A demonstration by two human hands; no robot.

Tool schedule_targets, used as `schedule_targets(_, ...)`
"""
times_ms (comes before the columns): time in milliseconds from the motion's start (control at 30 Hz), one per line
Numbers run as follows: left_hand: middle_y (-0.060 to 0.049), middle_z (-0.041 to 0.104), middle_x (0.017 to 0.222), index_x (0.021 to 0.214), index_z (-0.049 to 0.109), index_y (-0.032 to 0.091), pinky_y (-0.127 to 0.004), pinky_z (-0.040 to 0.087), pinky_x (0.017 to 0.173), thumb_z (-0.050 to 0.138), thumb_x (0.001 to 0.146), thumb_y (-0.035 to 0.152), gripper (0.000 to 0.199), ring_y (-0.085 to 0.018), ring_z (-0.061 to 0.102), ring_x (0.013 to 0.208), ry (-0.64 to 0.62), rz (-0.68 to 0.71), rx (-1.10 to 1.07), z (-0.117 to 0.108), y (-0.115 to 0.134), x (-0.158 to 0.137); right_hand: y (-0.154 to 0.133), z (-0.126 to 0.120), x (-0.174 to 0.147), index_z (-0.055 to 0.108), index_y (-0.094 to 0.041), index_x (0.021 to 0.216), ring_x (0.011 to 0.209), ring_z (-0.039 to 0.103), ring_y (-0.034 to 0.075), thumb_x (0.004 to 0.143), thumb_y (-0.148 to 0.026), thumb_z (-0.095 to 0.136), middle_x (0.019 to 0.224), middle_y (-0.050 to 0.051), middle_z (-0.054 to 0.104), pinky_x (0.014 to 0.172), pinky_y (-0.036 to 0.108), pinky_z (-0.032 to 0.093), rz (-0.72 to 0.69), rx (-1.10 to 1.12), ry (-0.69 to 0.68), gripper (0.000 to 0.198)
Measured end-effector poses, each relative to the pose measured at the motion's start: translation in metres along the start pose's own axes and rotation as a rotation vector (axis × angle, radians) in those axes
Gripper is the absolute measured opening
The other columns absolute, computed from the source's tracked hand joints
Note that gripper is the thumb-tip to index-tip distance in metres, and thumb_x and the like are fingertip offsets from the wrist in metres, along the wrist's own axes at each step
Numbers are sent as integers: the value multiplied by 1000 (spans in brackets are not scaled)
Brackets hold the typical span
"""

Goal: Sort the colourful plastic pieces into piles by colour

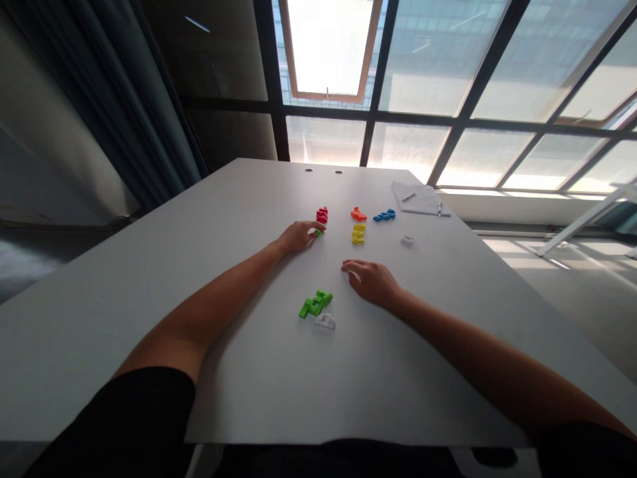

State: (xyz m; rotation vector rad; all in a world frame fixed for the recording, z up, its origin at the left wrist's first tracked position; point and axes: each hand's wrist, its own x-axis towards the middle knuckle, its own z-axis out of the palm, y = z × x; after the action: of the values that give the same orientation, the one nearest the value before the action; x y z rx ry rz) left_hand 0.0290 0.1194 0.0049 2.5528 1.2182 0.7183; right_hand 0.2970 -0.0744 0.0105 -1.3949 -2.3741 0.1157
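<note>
My left hand (298, 236) reaches far out over the white table, its thumb and fingers closed around a small green block (319, 234), mostly hidden by the fingers. Just beyond the fingertips lies a cluster of red blocks (322, 214). My right hand (372, 281) rests on the tabletop with fingers extended and thumb apart, holding nothing. Between my forearms, nearer to me, sit joined or heaped green blocks (315, 304); I cannot tell which. A white piece (325, 322) lies right beside them. Past my right hand is a yellow block cluster (358, 234).
Orange blocks (357, 214) and blue blocks (384, 215) lie farther back, with another white piece (407, 240) to the right. Paper sheets (423, 198) with pens are near the table's right edge. Two round holes sit at the far edge, before windows.
</note>
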Motion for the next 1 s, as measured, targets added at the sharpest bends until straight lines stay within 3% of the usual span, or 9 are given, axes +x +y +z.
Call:
schedule_targets(133,-4,85,125,125,83,25,-33,61,101,66,91,13,40,-21,81,95,25,6,-51,4,1,3,0,0,-1,79,-29,128,120,80,23,104,-19,59,144,2,77,102,35,63,1,6,1,33)
schedule_targets(300,-3,85,125,129,81,25,-32,62,91,62,88,11,47,-17,75,75,51,6,-84,3,6,-5,-1,0,-1,79,-29,129,120,79,23,104,-19,60,144,3,77,102,35,62,-3,12,-2,33)
schedule_targets(433,-7,82,135,141,75,23,-32,61,83,57,89,11,57,-13,67,64,182,3,-114,-10,18,-8,-2,-1,0,79,-29,128,118,80,23,103,-19,60,144,3,77,101,35,63,6,13,-8,33)
schedule_targets(500,-8,84,128,139,77,21,-31,61,80,54,91,12,54,-12,66,63,185,8,-117,-24,27,-11,-2,-1,0,79,-28,129,118,80,24,104,-20,60,144,3,77,101,35,63,4,14,-11,33)
schedule_targets(567,-7,87,116,128,82,21,-28,60,76,55,95,16,44,-13,67,65,-4,60,-133,-42,40,-19,-2,-1,0,79,-29,130,119,80,24,104,-20,60,144,3,77,100,35,63,3,12,-12,34)
schedule_targets(667,-3,87,112,119,87,28,-25,59,75,67,98,27,30,-15,73,73,-429,185,-146,-65,65,-41,-3,-1,0,79,-29,131,120,79,24,103,-20,60,144,3,77,100,35,63,7,9,-10,34)
schedule_targets(733,-2,87,112,118,88,33,-25,60,76,75,96,32,26,-17,76,79,-580,211,-192,-73,82,-59,-3,-1,0,79,-29,131,120,79,24,104,-20,59,145,4,77,101,35,62,0,3,-11,35)
schedule_targets(867,-3,86,107,110,89,36,-27,61,73,88,88,39,22,-20,78,80,-677,225,-362,-73,104,-86,-2,-1,1,79,-28,132,119,80,25,105,-22,59,145,4,77,101,35,62,-4,-13,-9,34)
schedule_targets(1000,-3,85,105,106,88,34,-24,61,72,80,96,38,14,-19,79,83,-669,274,-322,-66,102,-91,-2,-1,1,79,-28,131,121,79,24,104,-22,59,144,3,77,100,34,62,2,0,-3,33)
